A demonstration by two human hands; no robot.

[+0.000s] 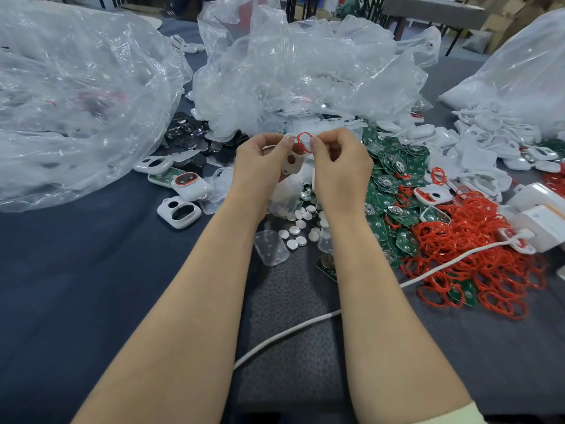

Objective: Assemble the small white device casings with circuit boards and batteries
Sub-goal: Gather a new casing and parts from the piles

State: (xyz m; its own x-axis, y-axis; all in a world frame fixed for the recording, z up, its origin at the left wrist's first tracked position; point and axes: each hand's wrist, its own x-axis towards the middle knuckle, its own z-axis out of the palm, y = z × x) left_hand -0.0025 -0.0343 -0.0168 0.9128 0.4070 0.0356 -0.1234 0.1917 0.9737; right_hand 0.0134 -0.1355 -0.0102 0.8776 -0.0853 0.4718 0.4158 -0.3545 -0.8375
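My left hand (260, 162) grips a small white casing (292, 163) with holes in it, raised above the table. My right hand (341, 163) pinches a thin red ring (304, 141) right at the casing's top edge, and my left fingertips touch the ring too. Green circuit boards (394, 179) lie heaped to the right of my hands. Round white button cells (301, 228) are scattered on the cloth under my wrists. More white casings (179, 211) lie to the left, one fitted with a red ring (191, 184).
Big clear plastic bags (76, 96) fill the left and the back. A heap of red rings (477, 249) sits right, beside white casing parts (489, 142) and a white charger (541, 221) whose cable (290, 332) crosses the dark mat. Black parts (189, 133) lie behind.
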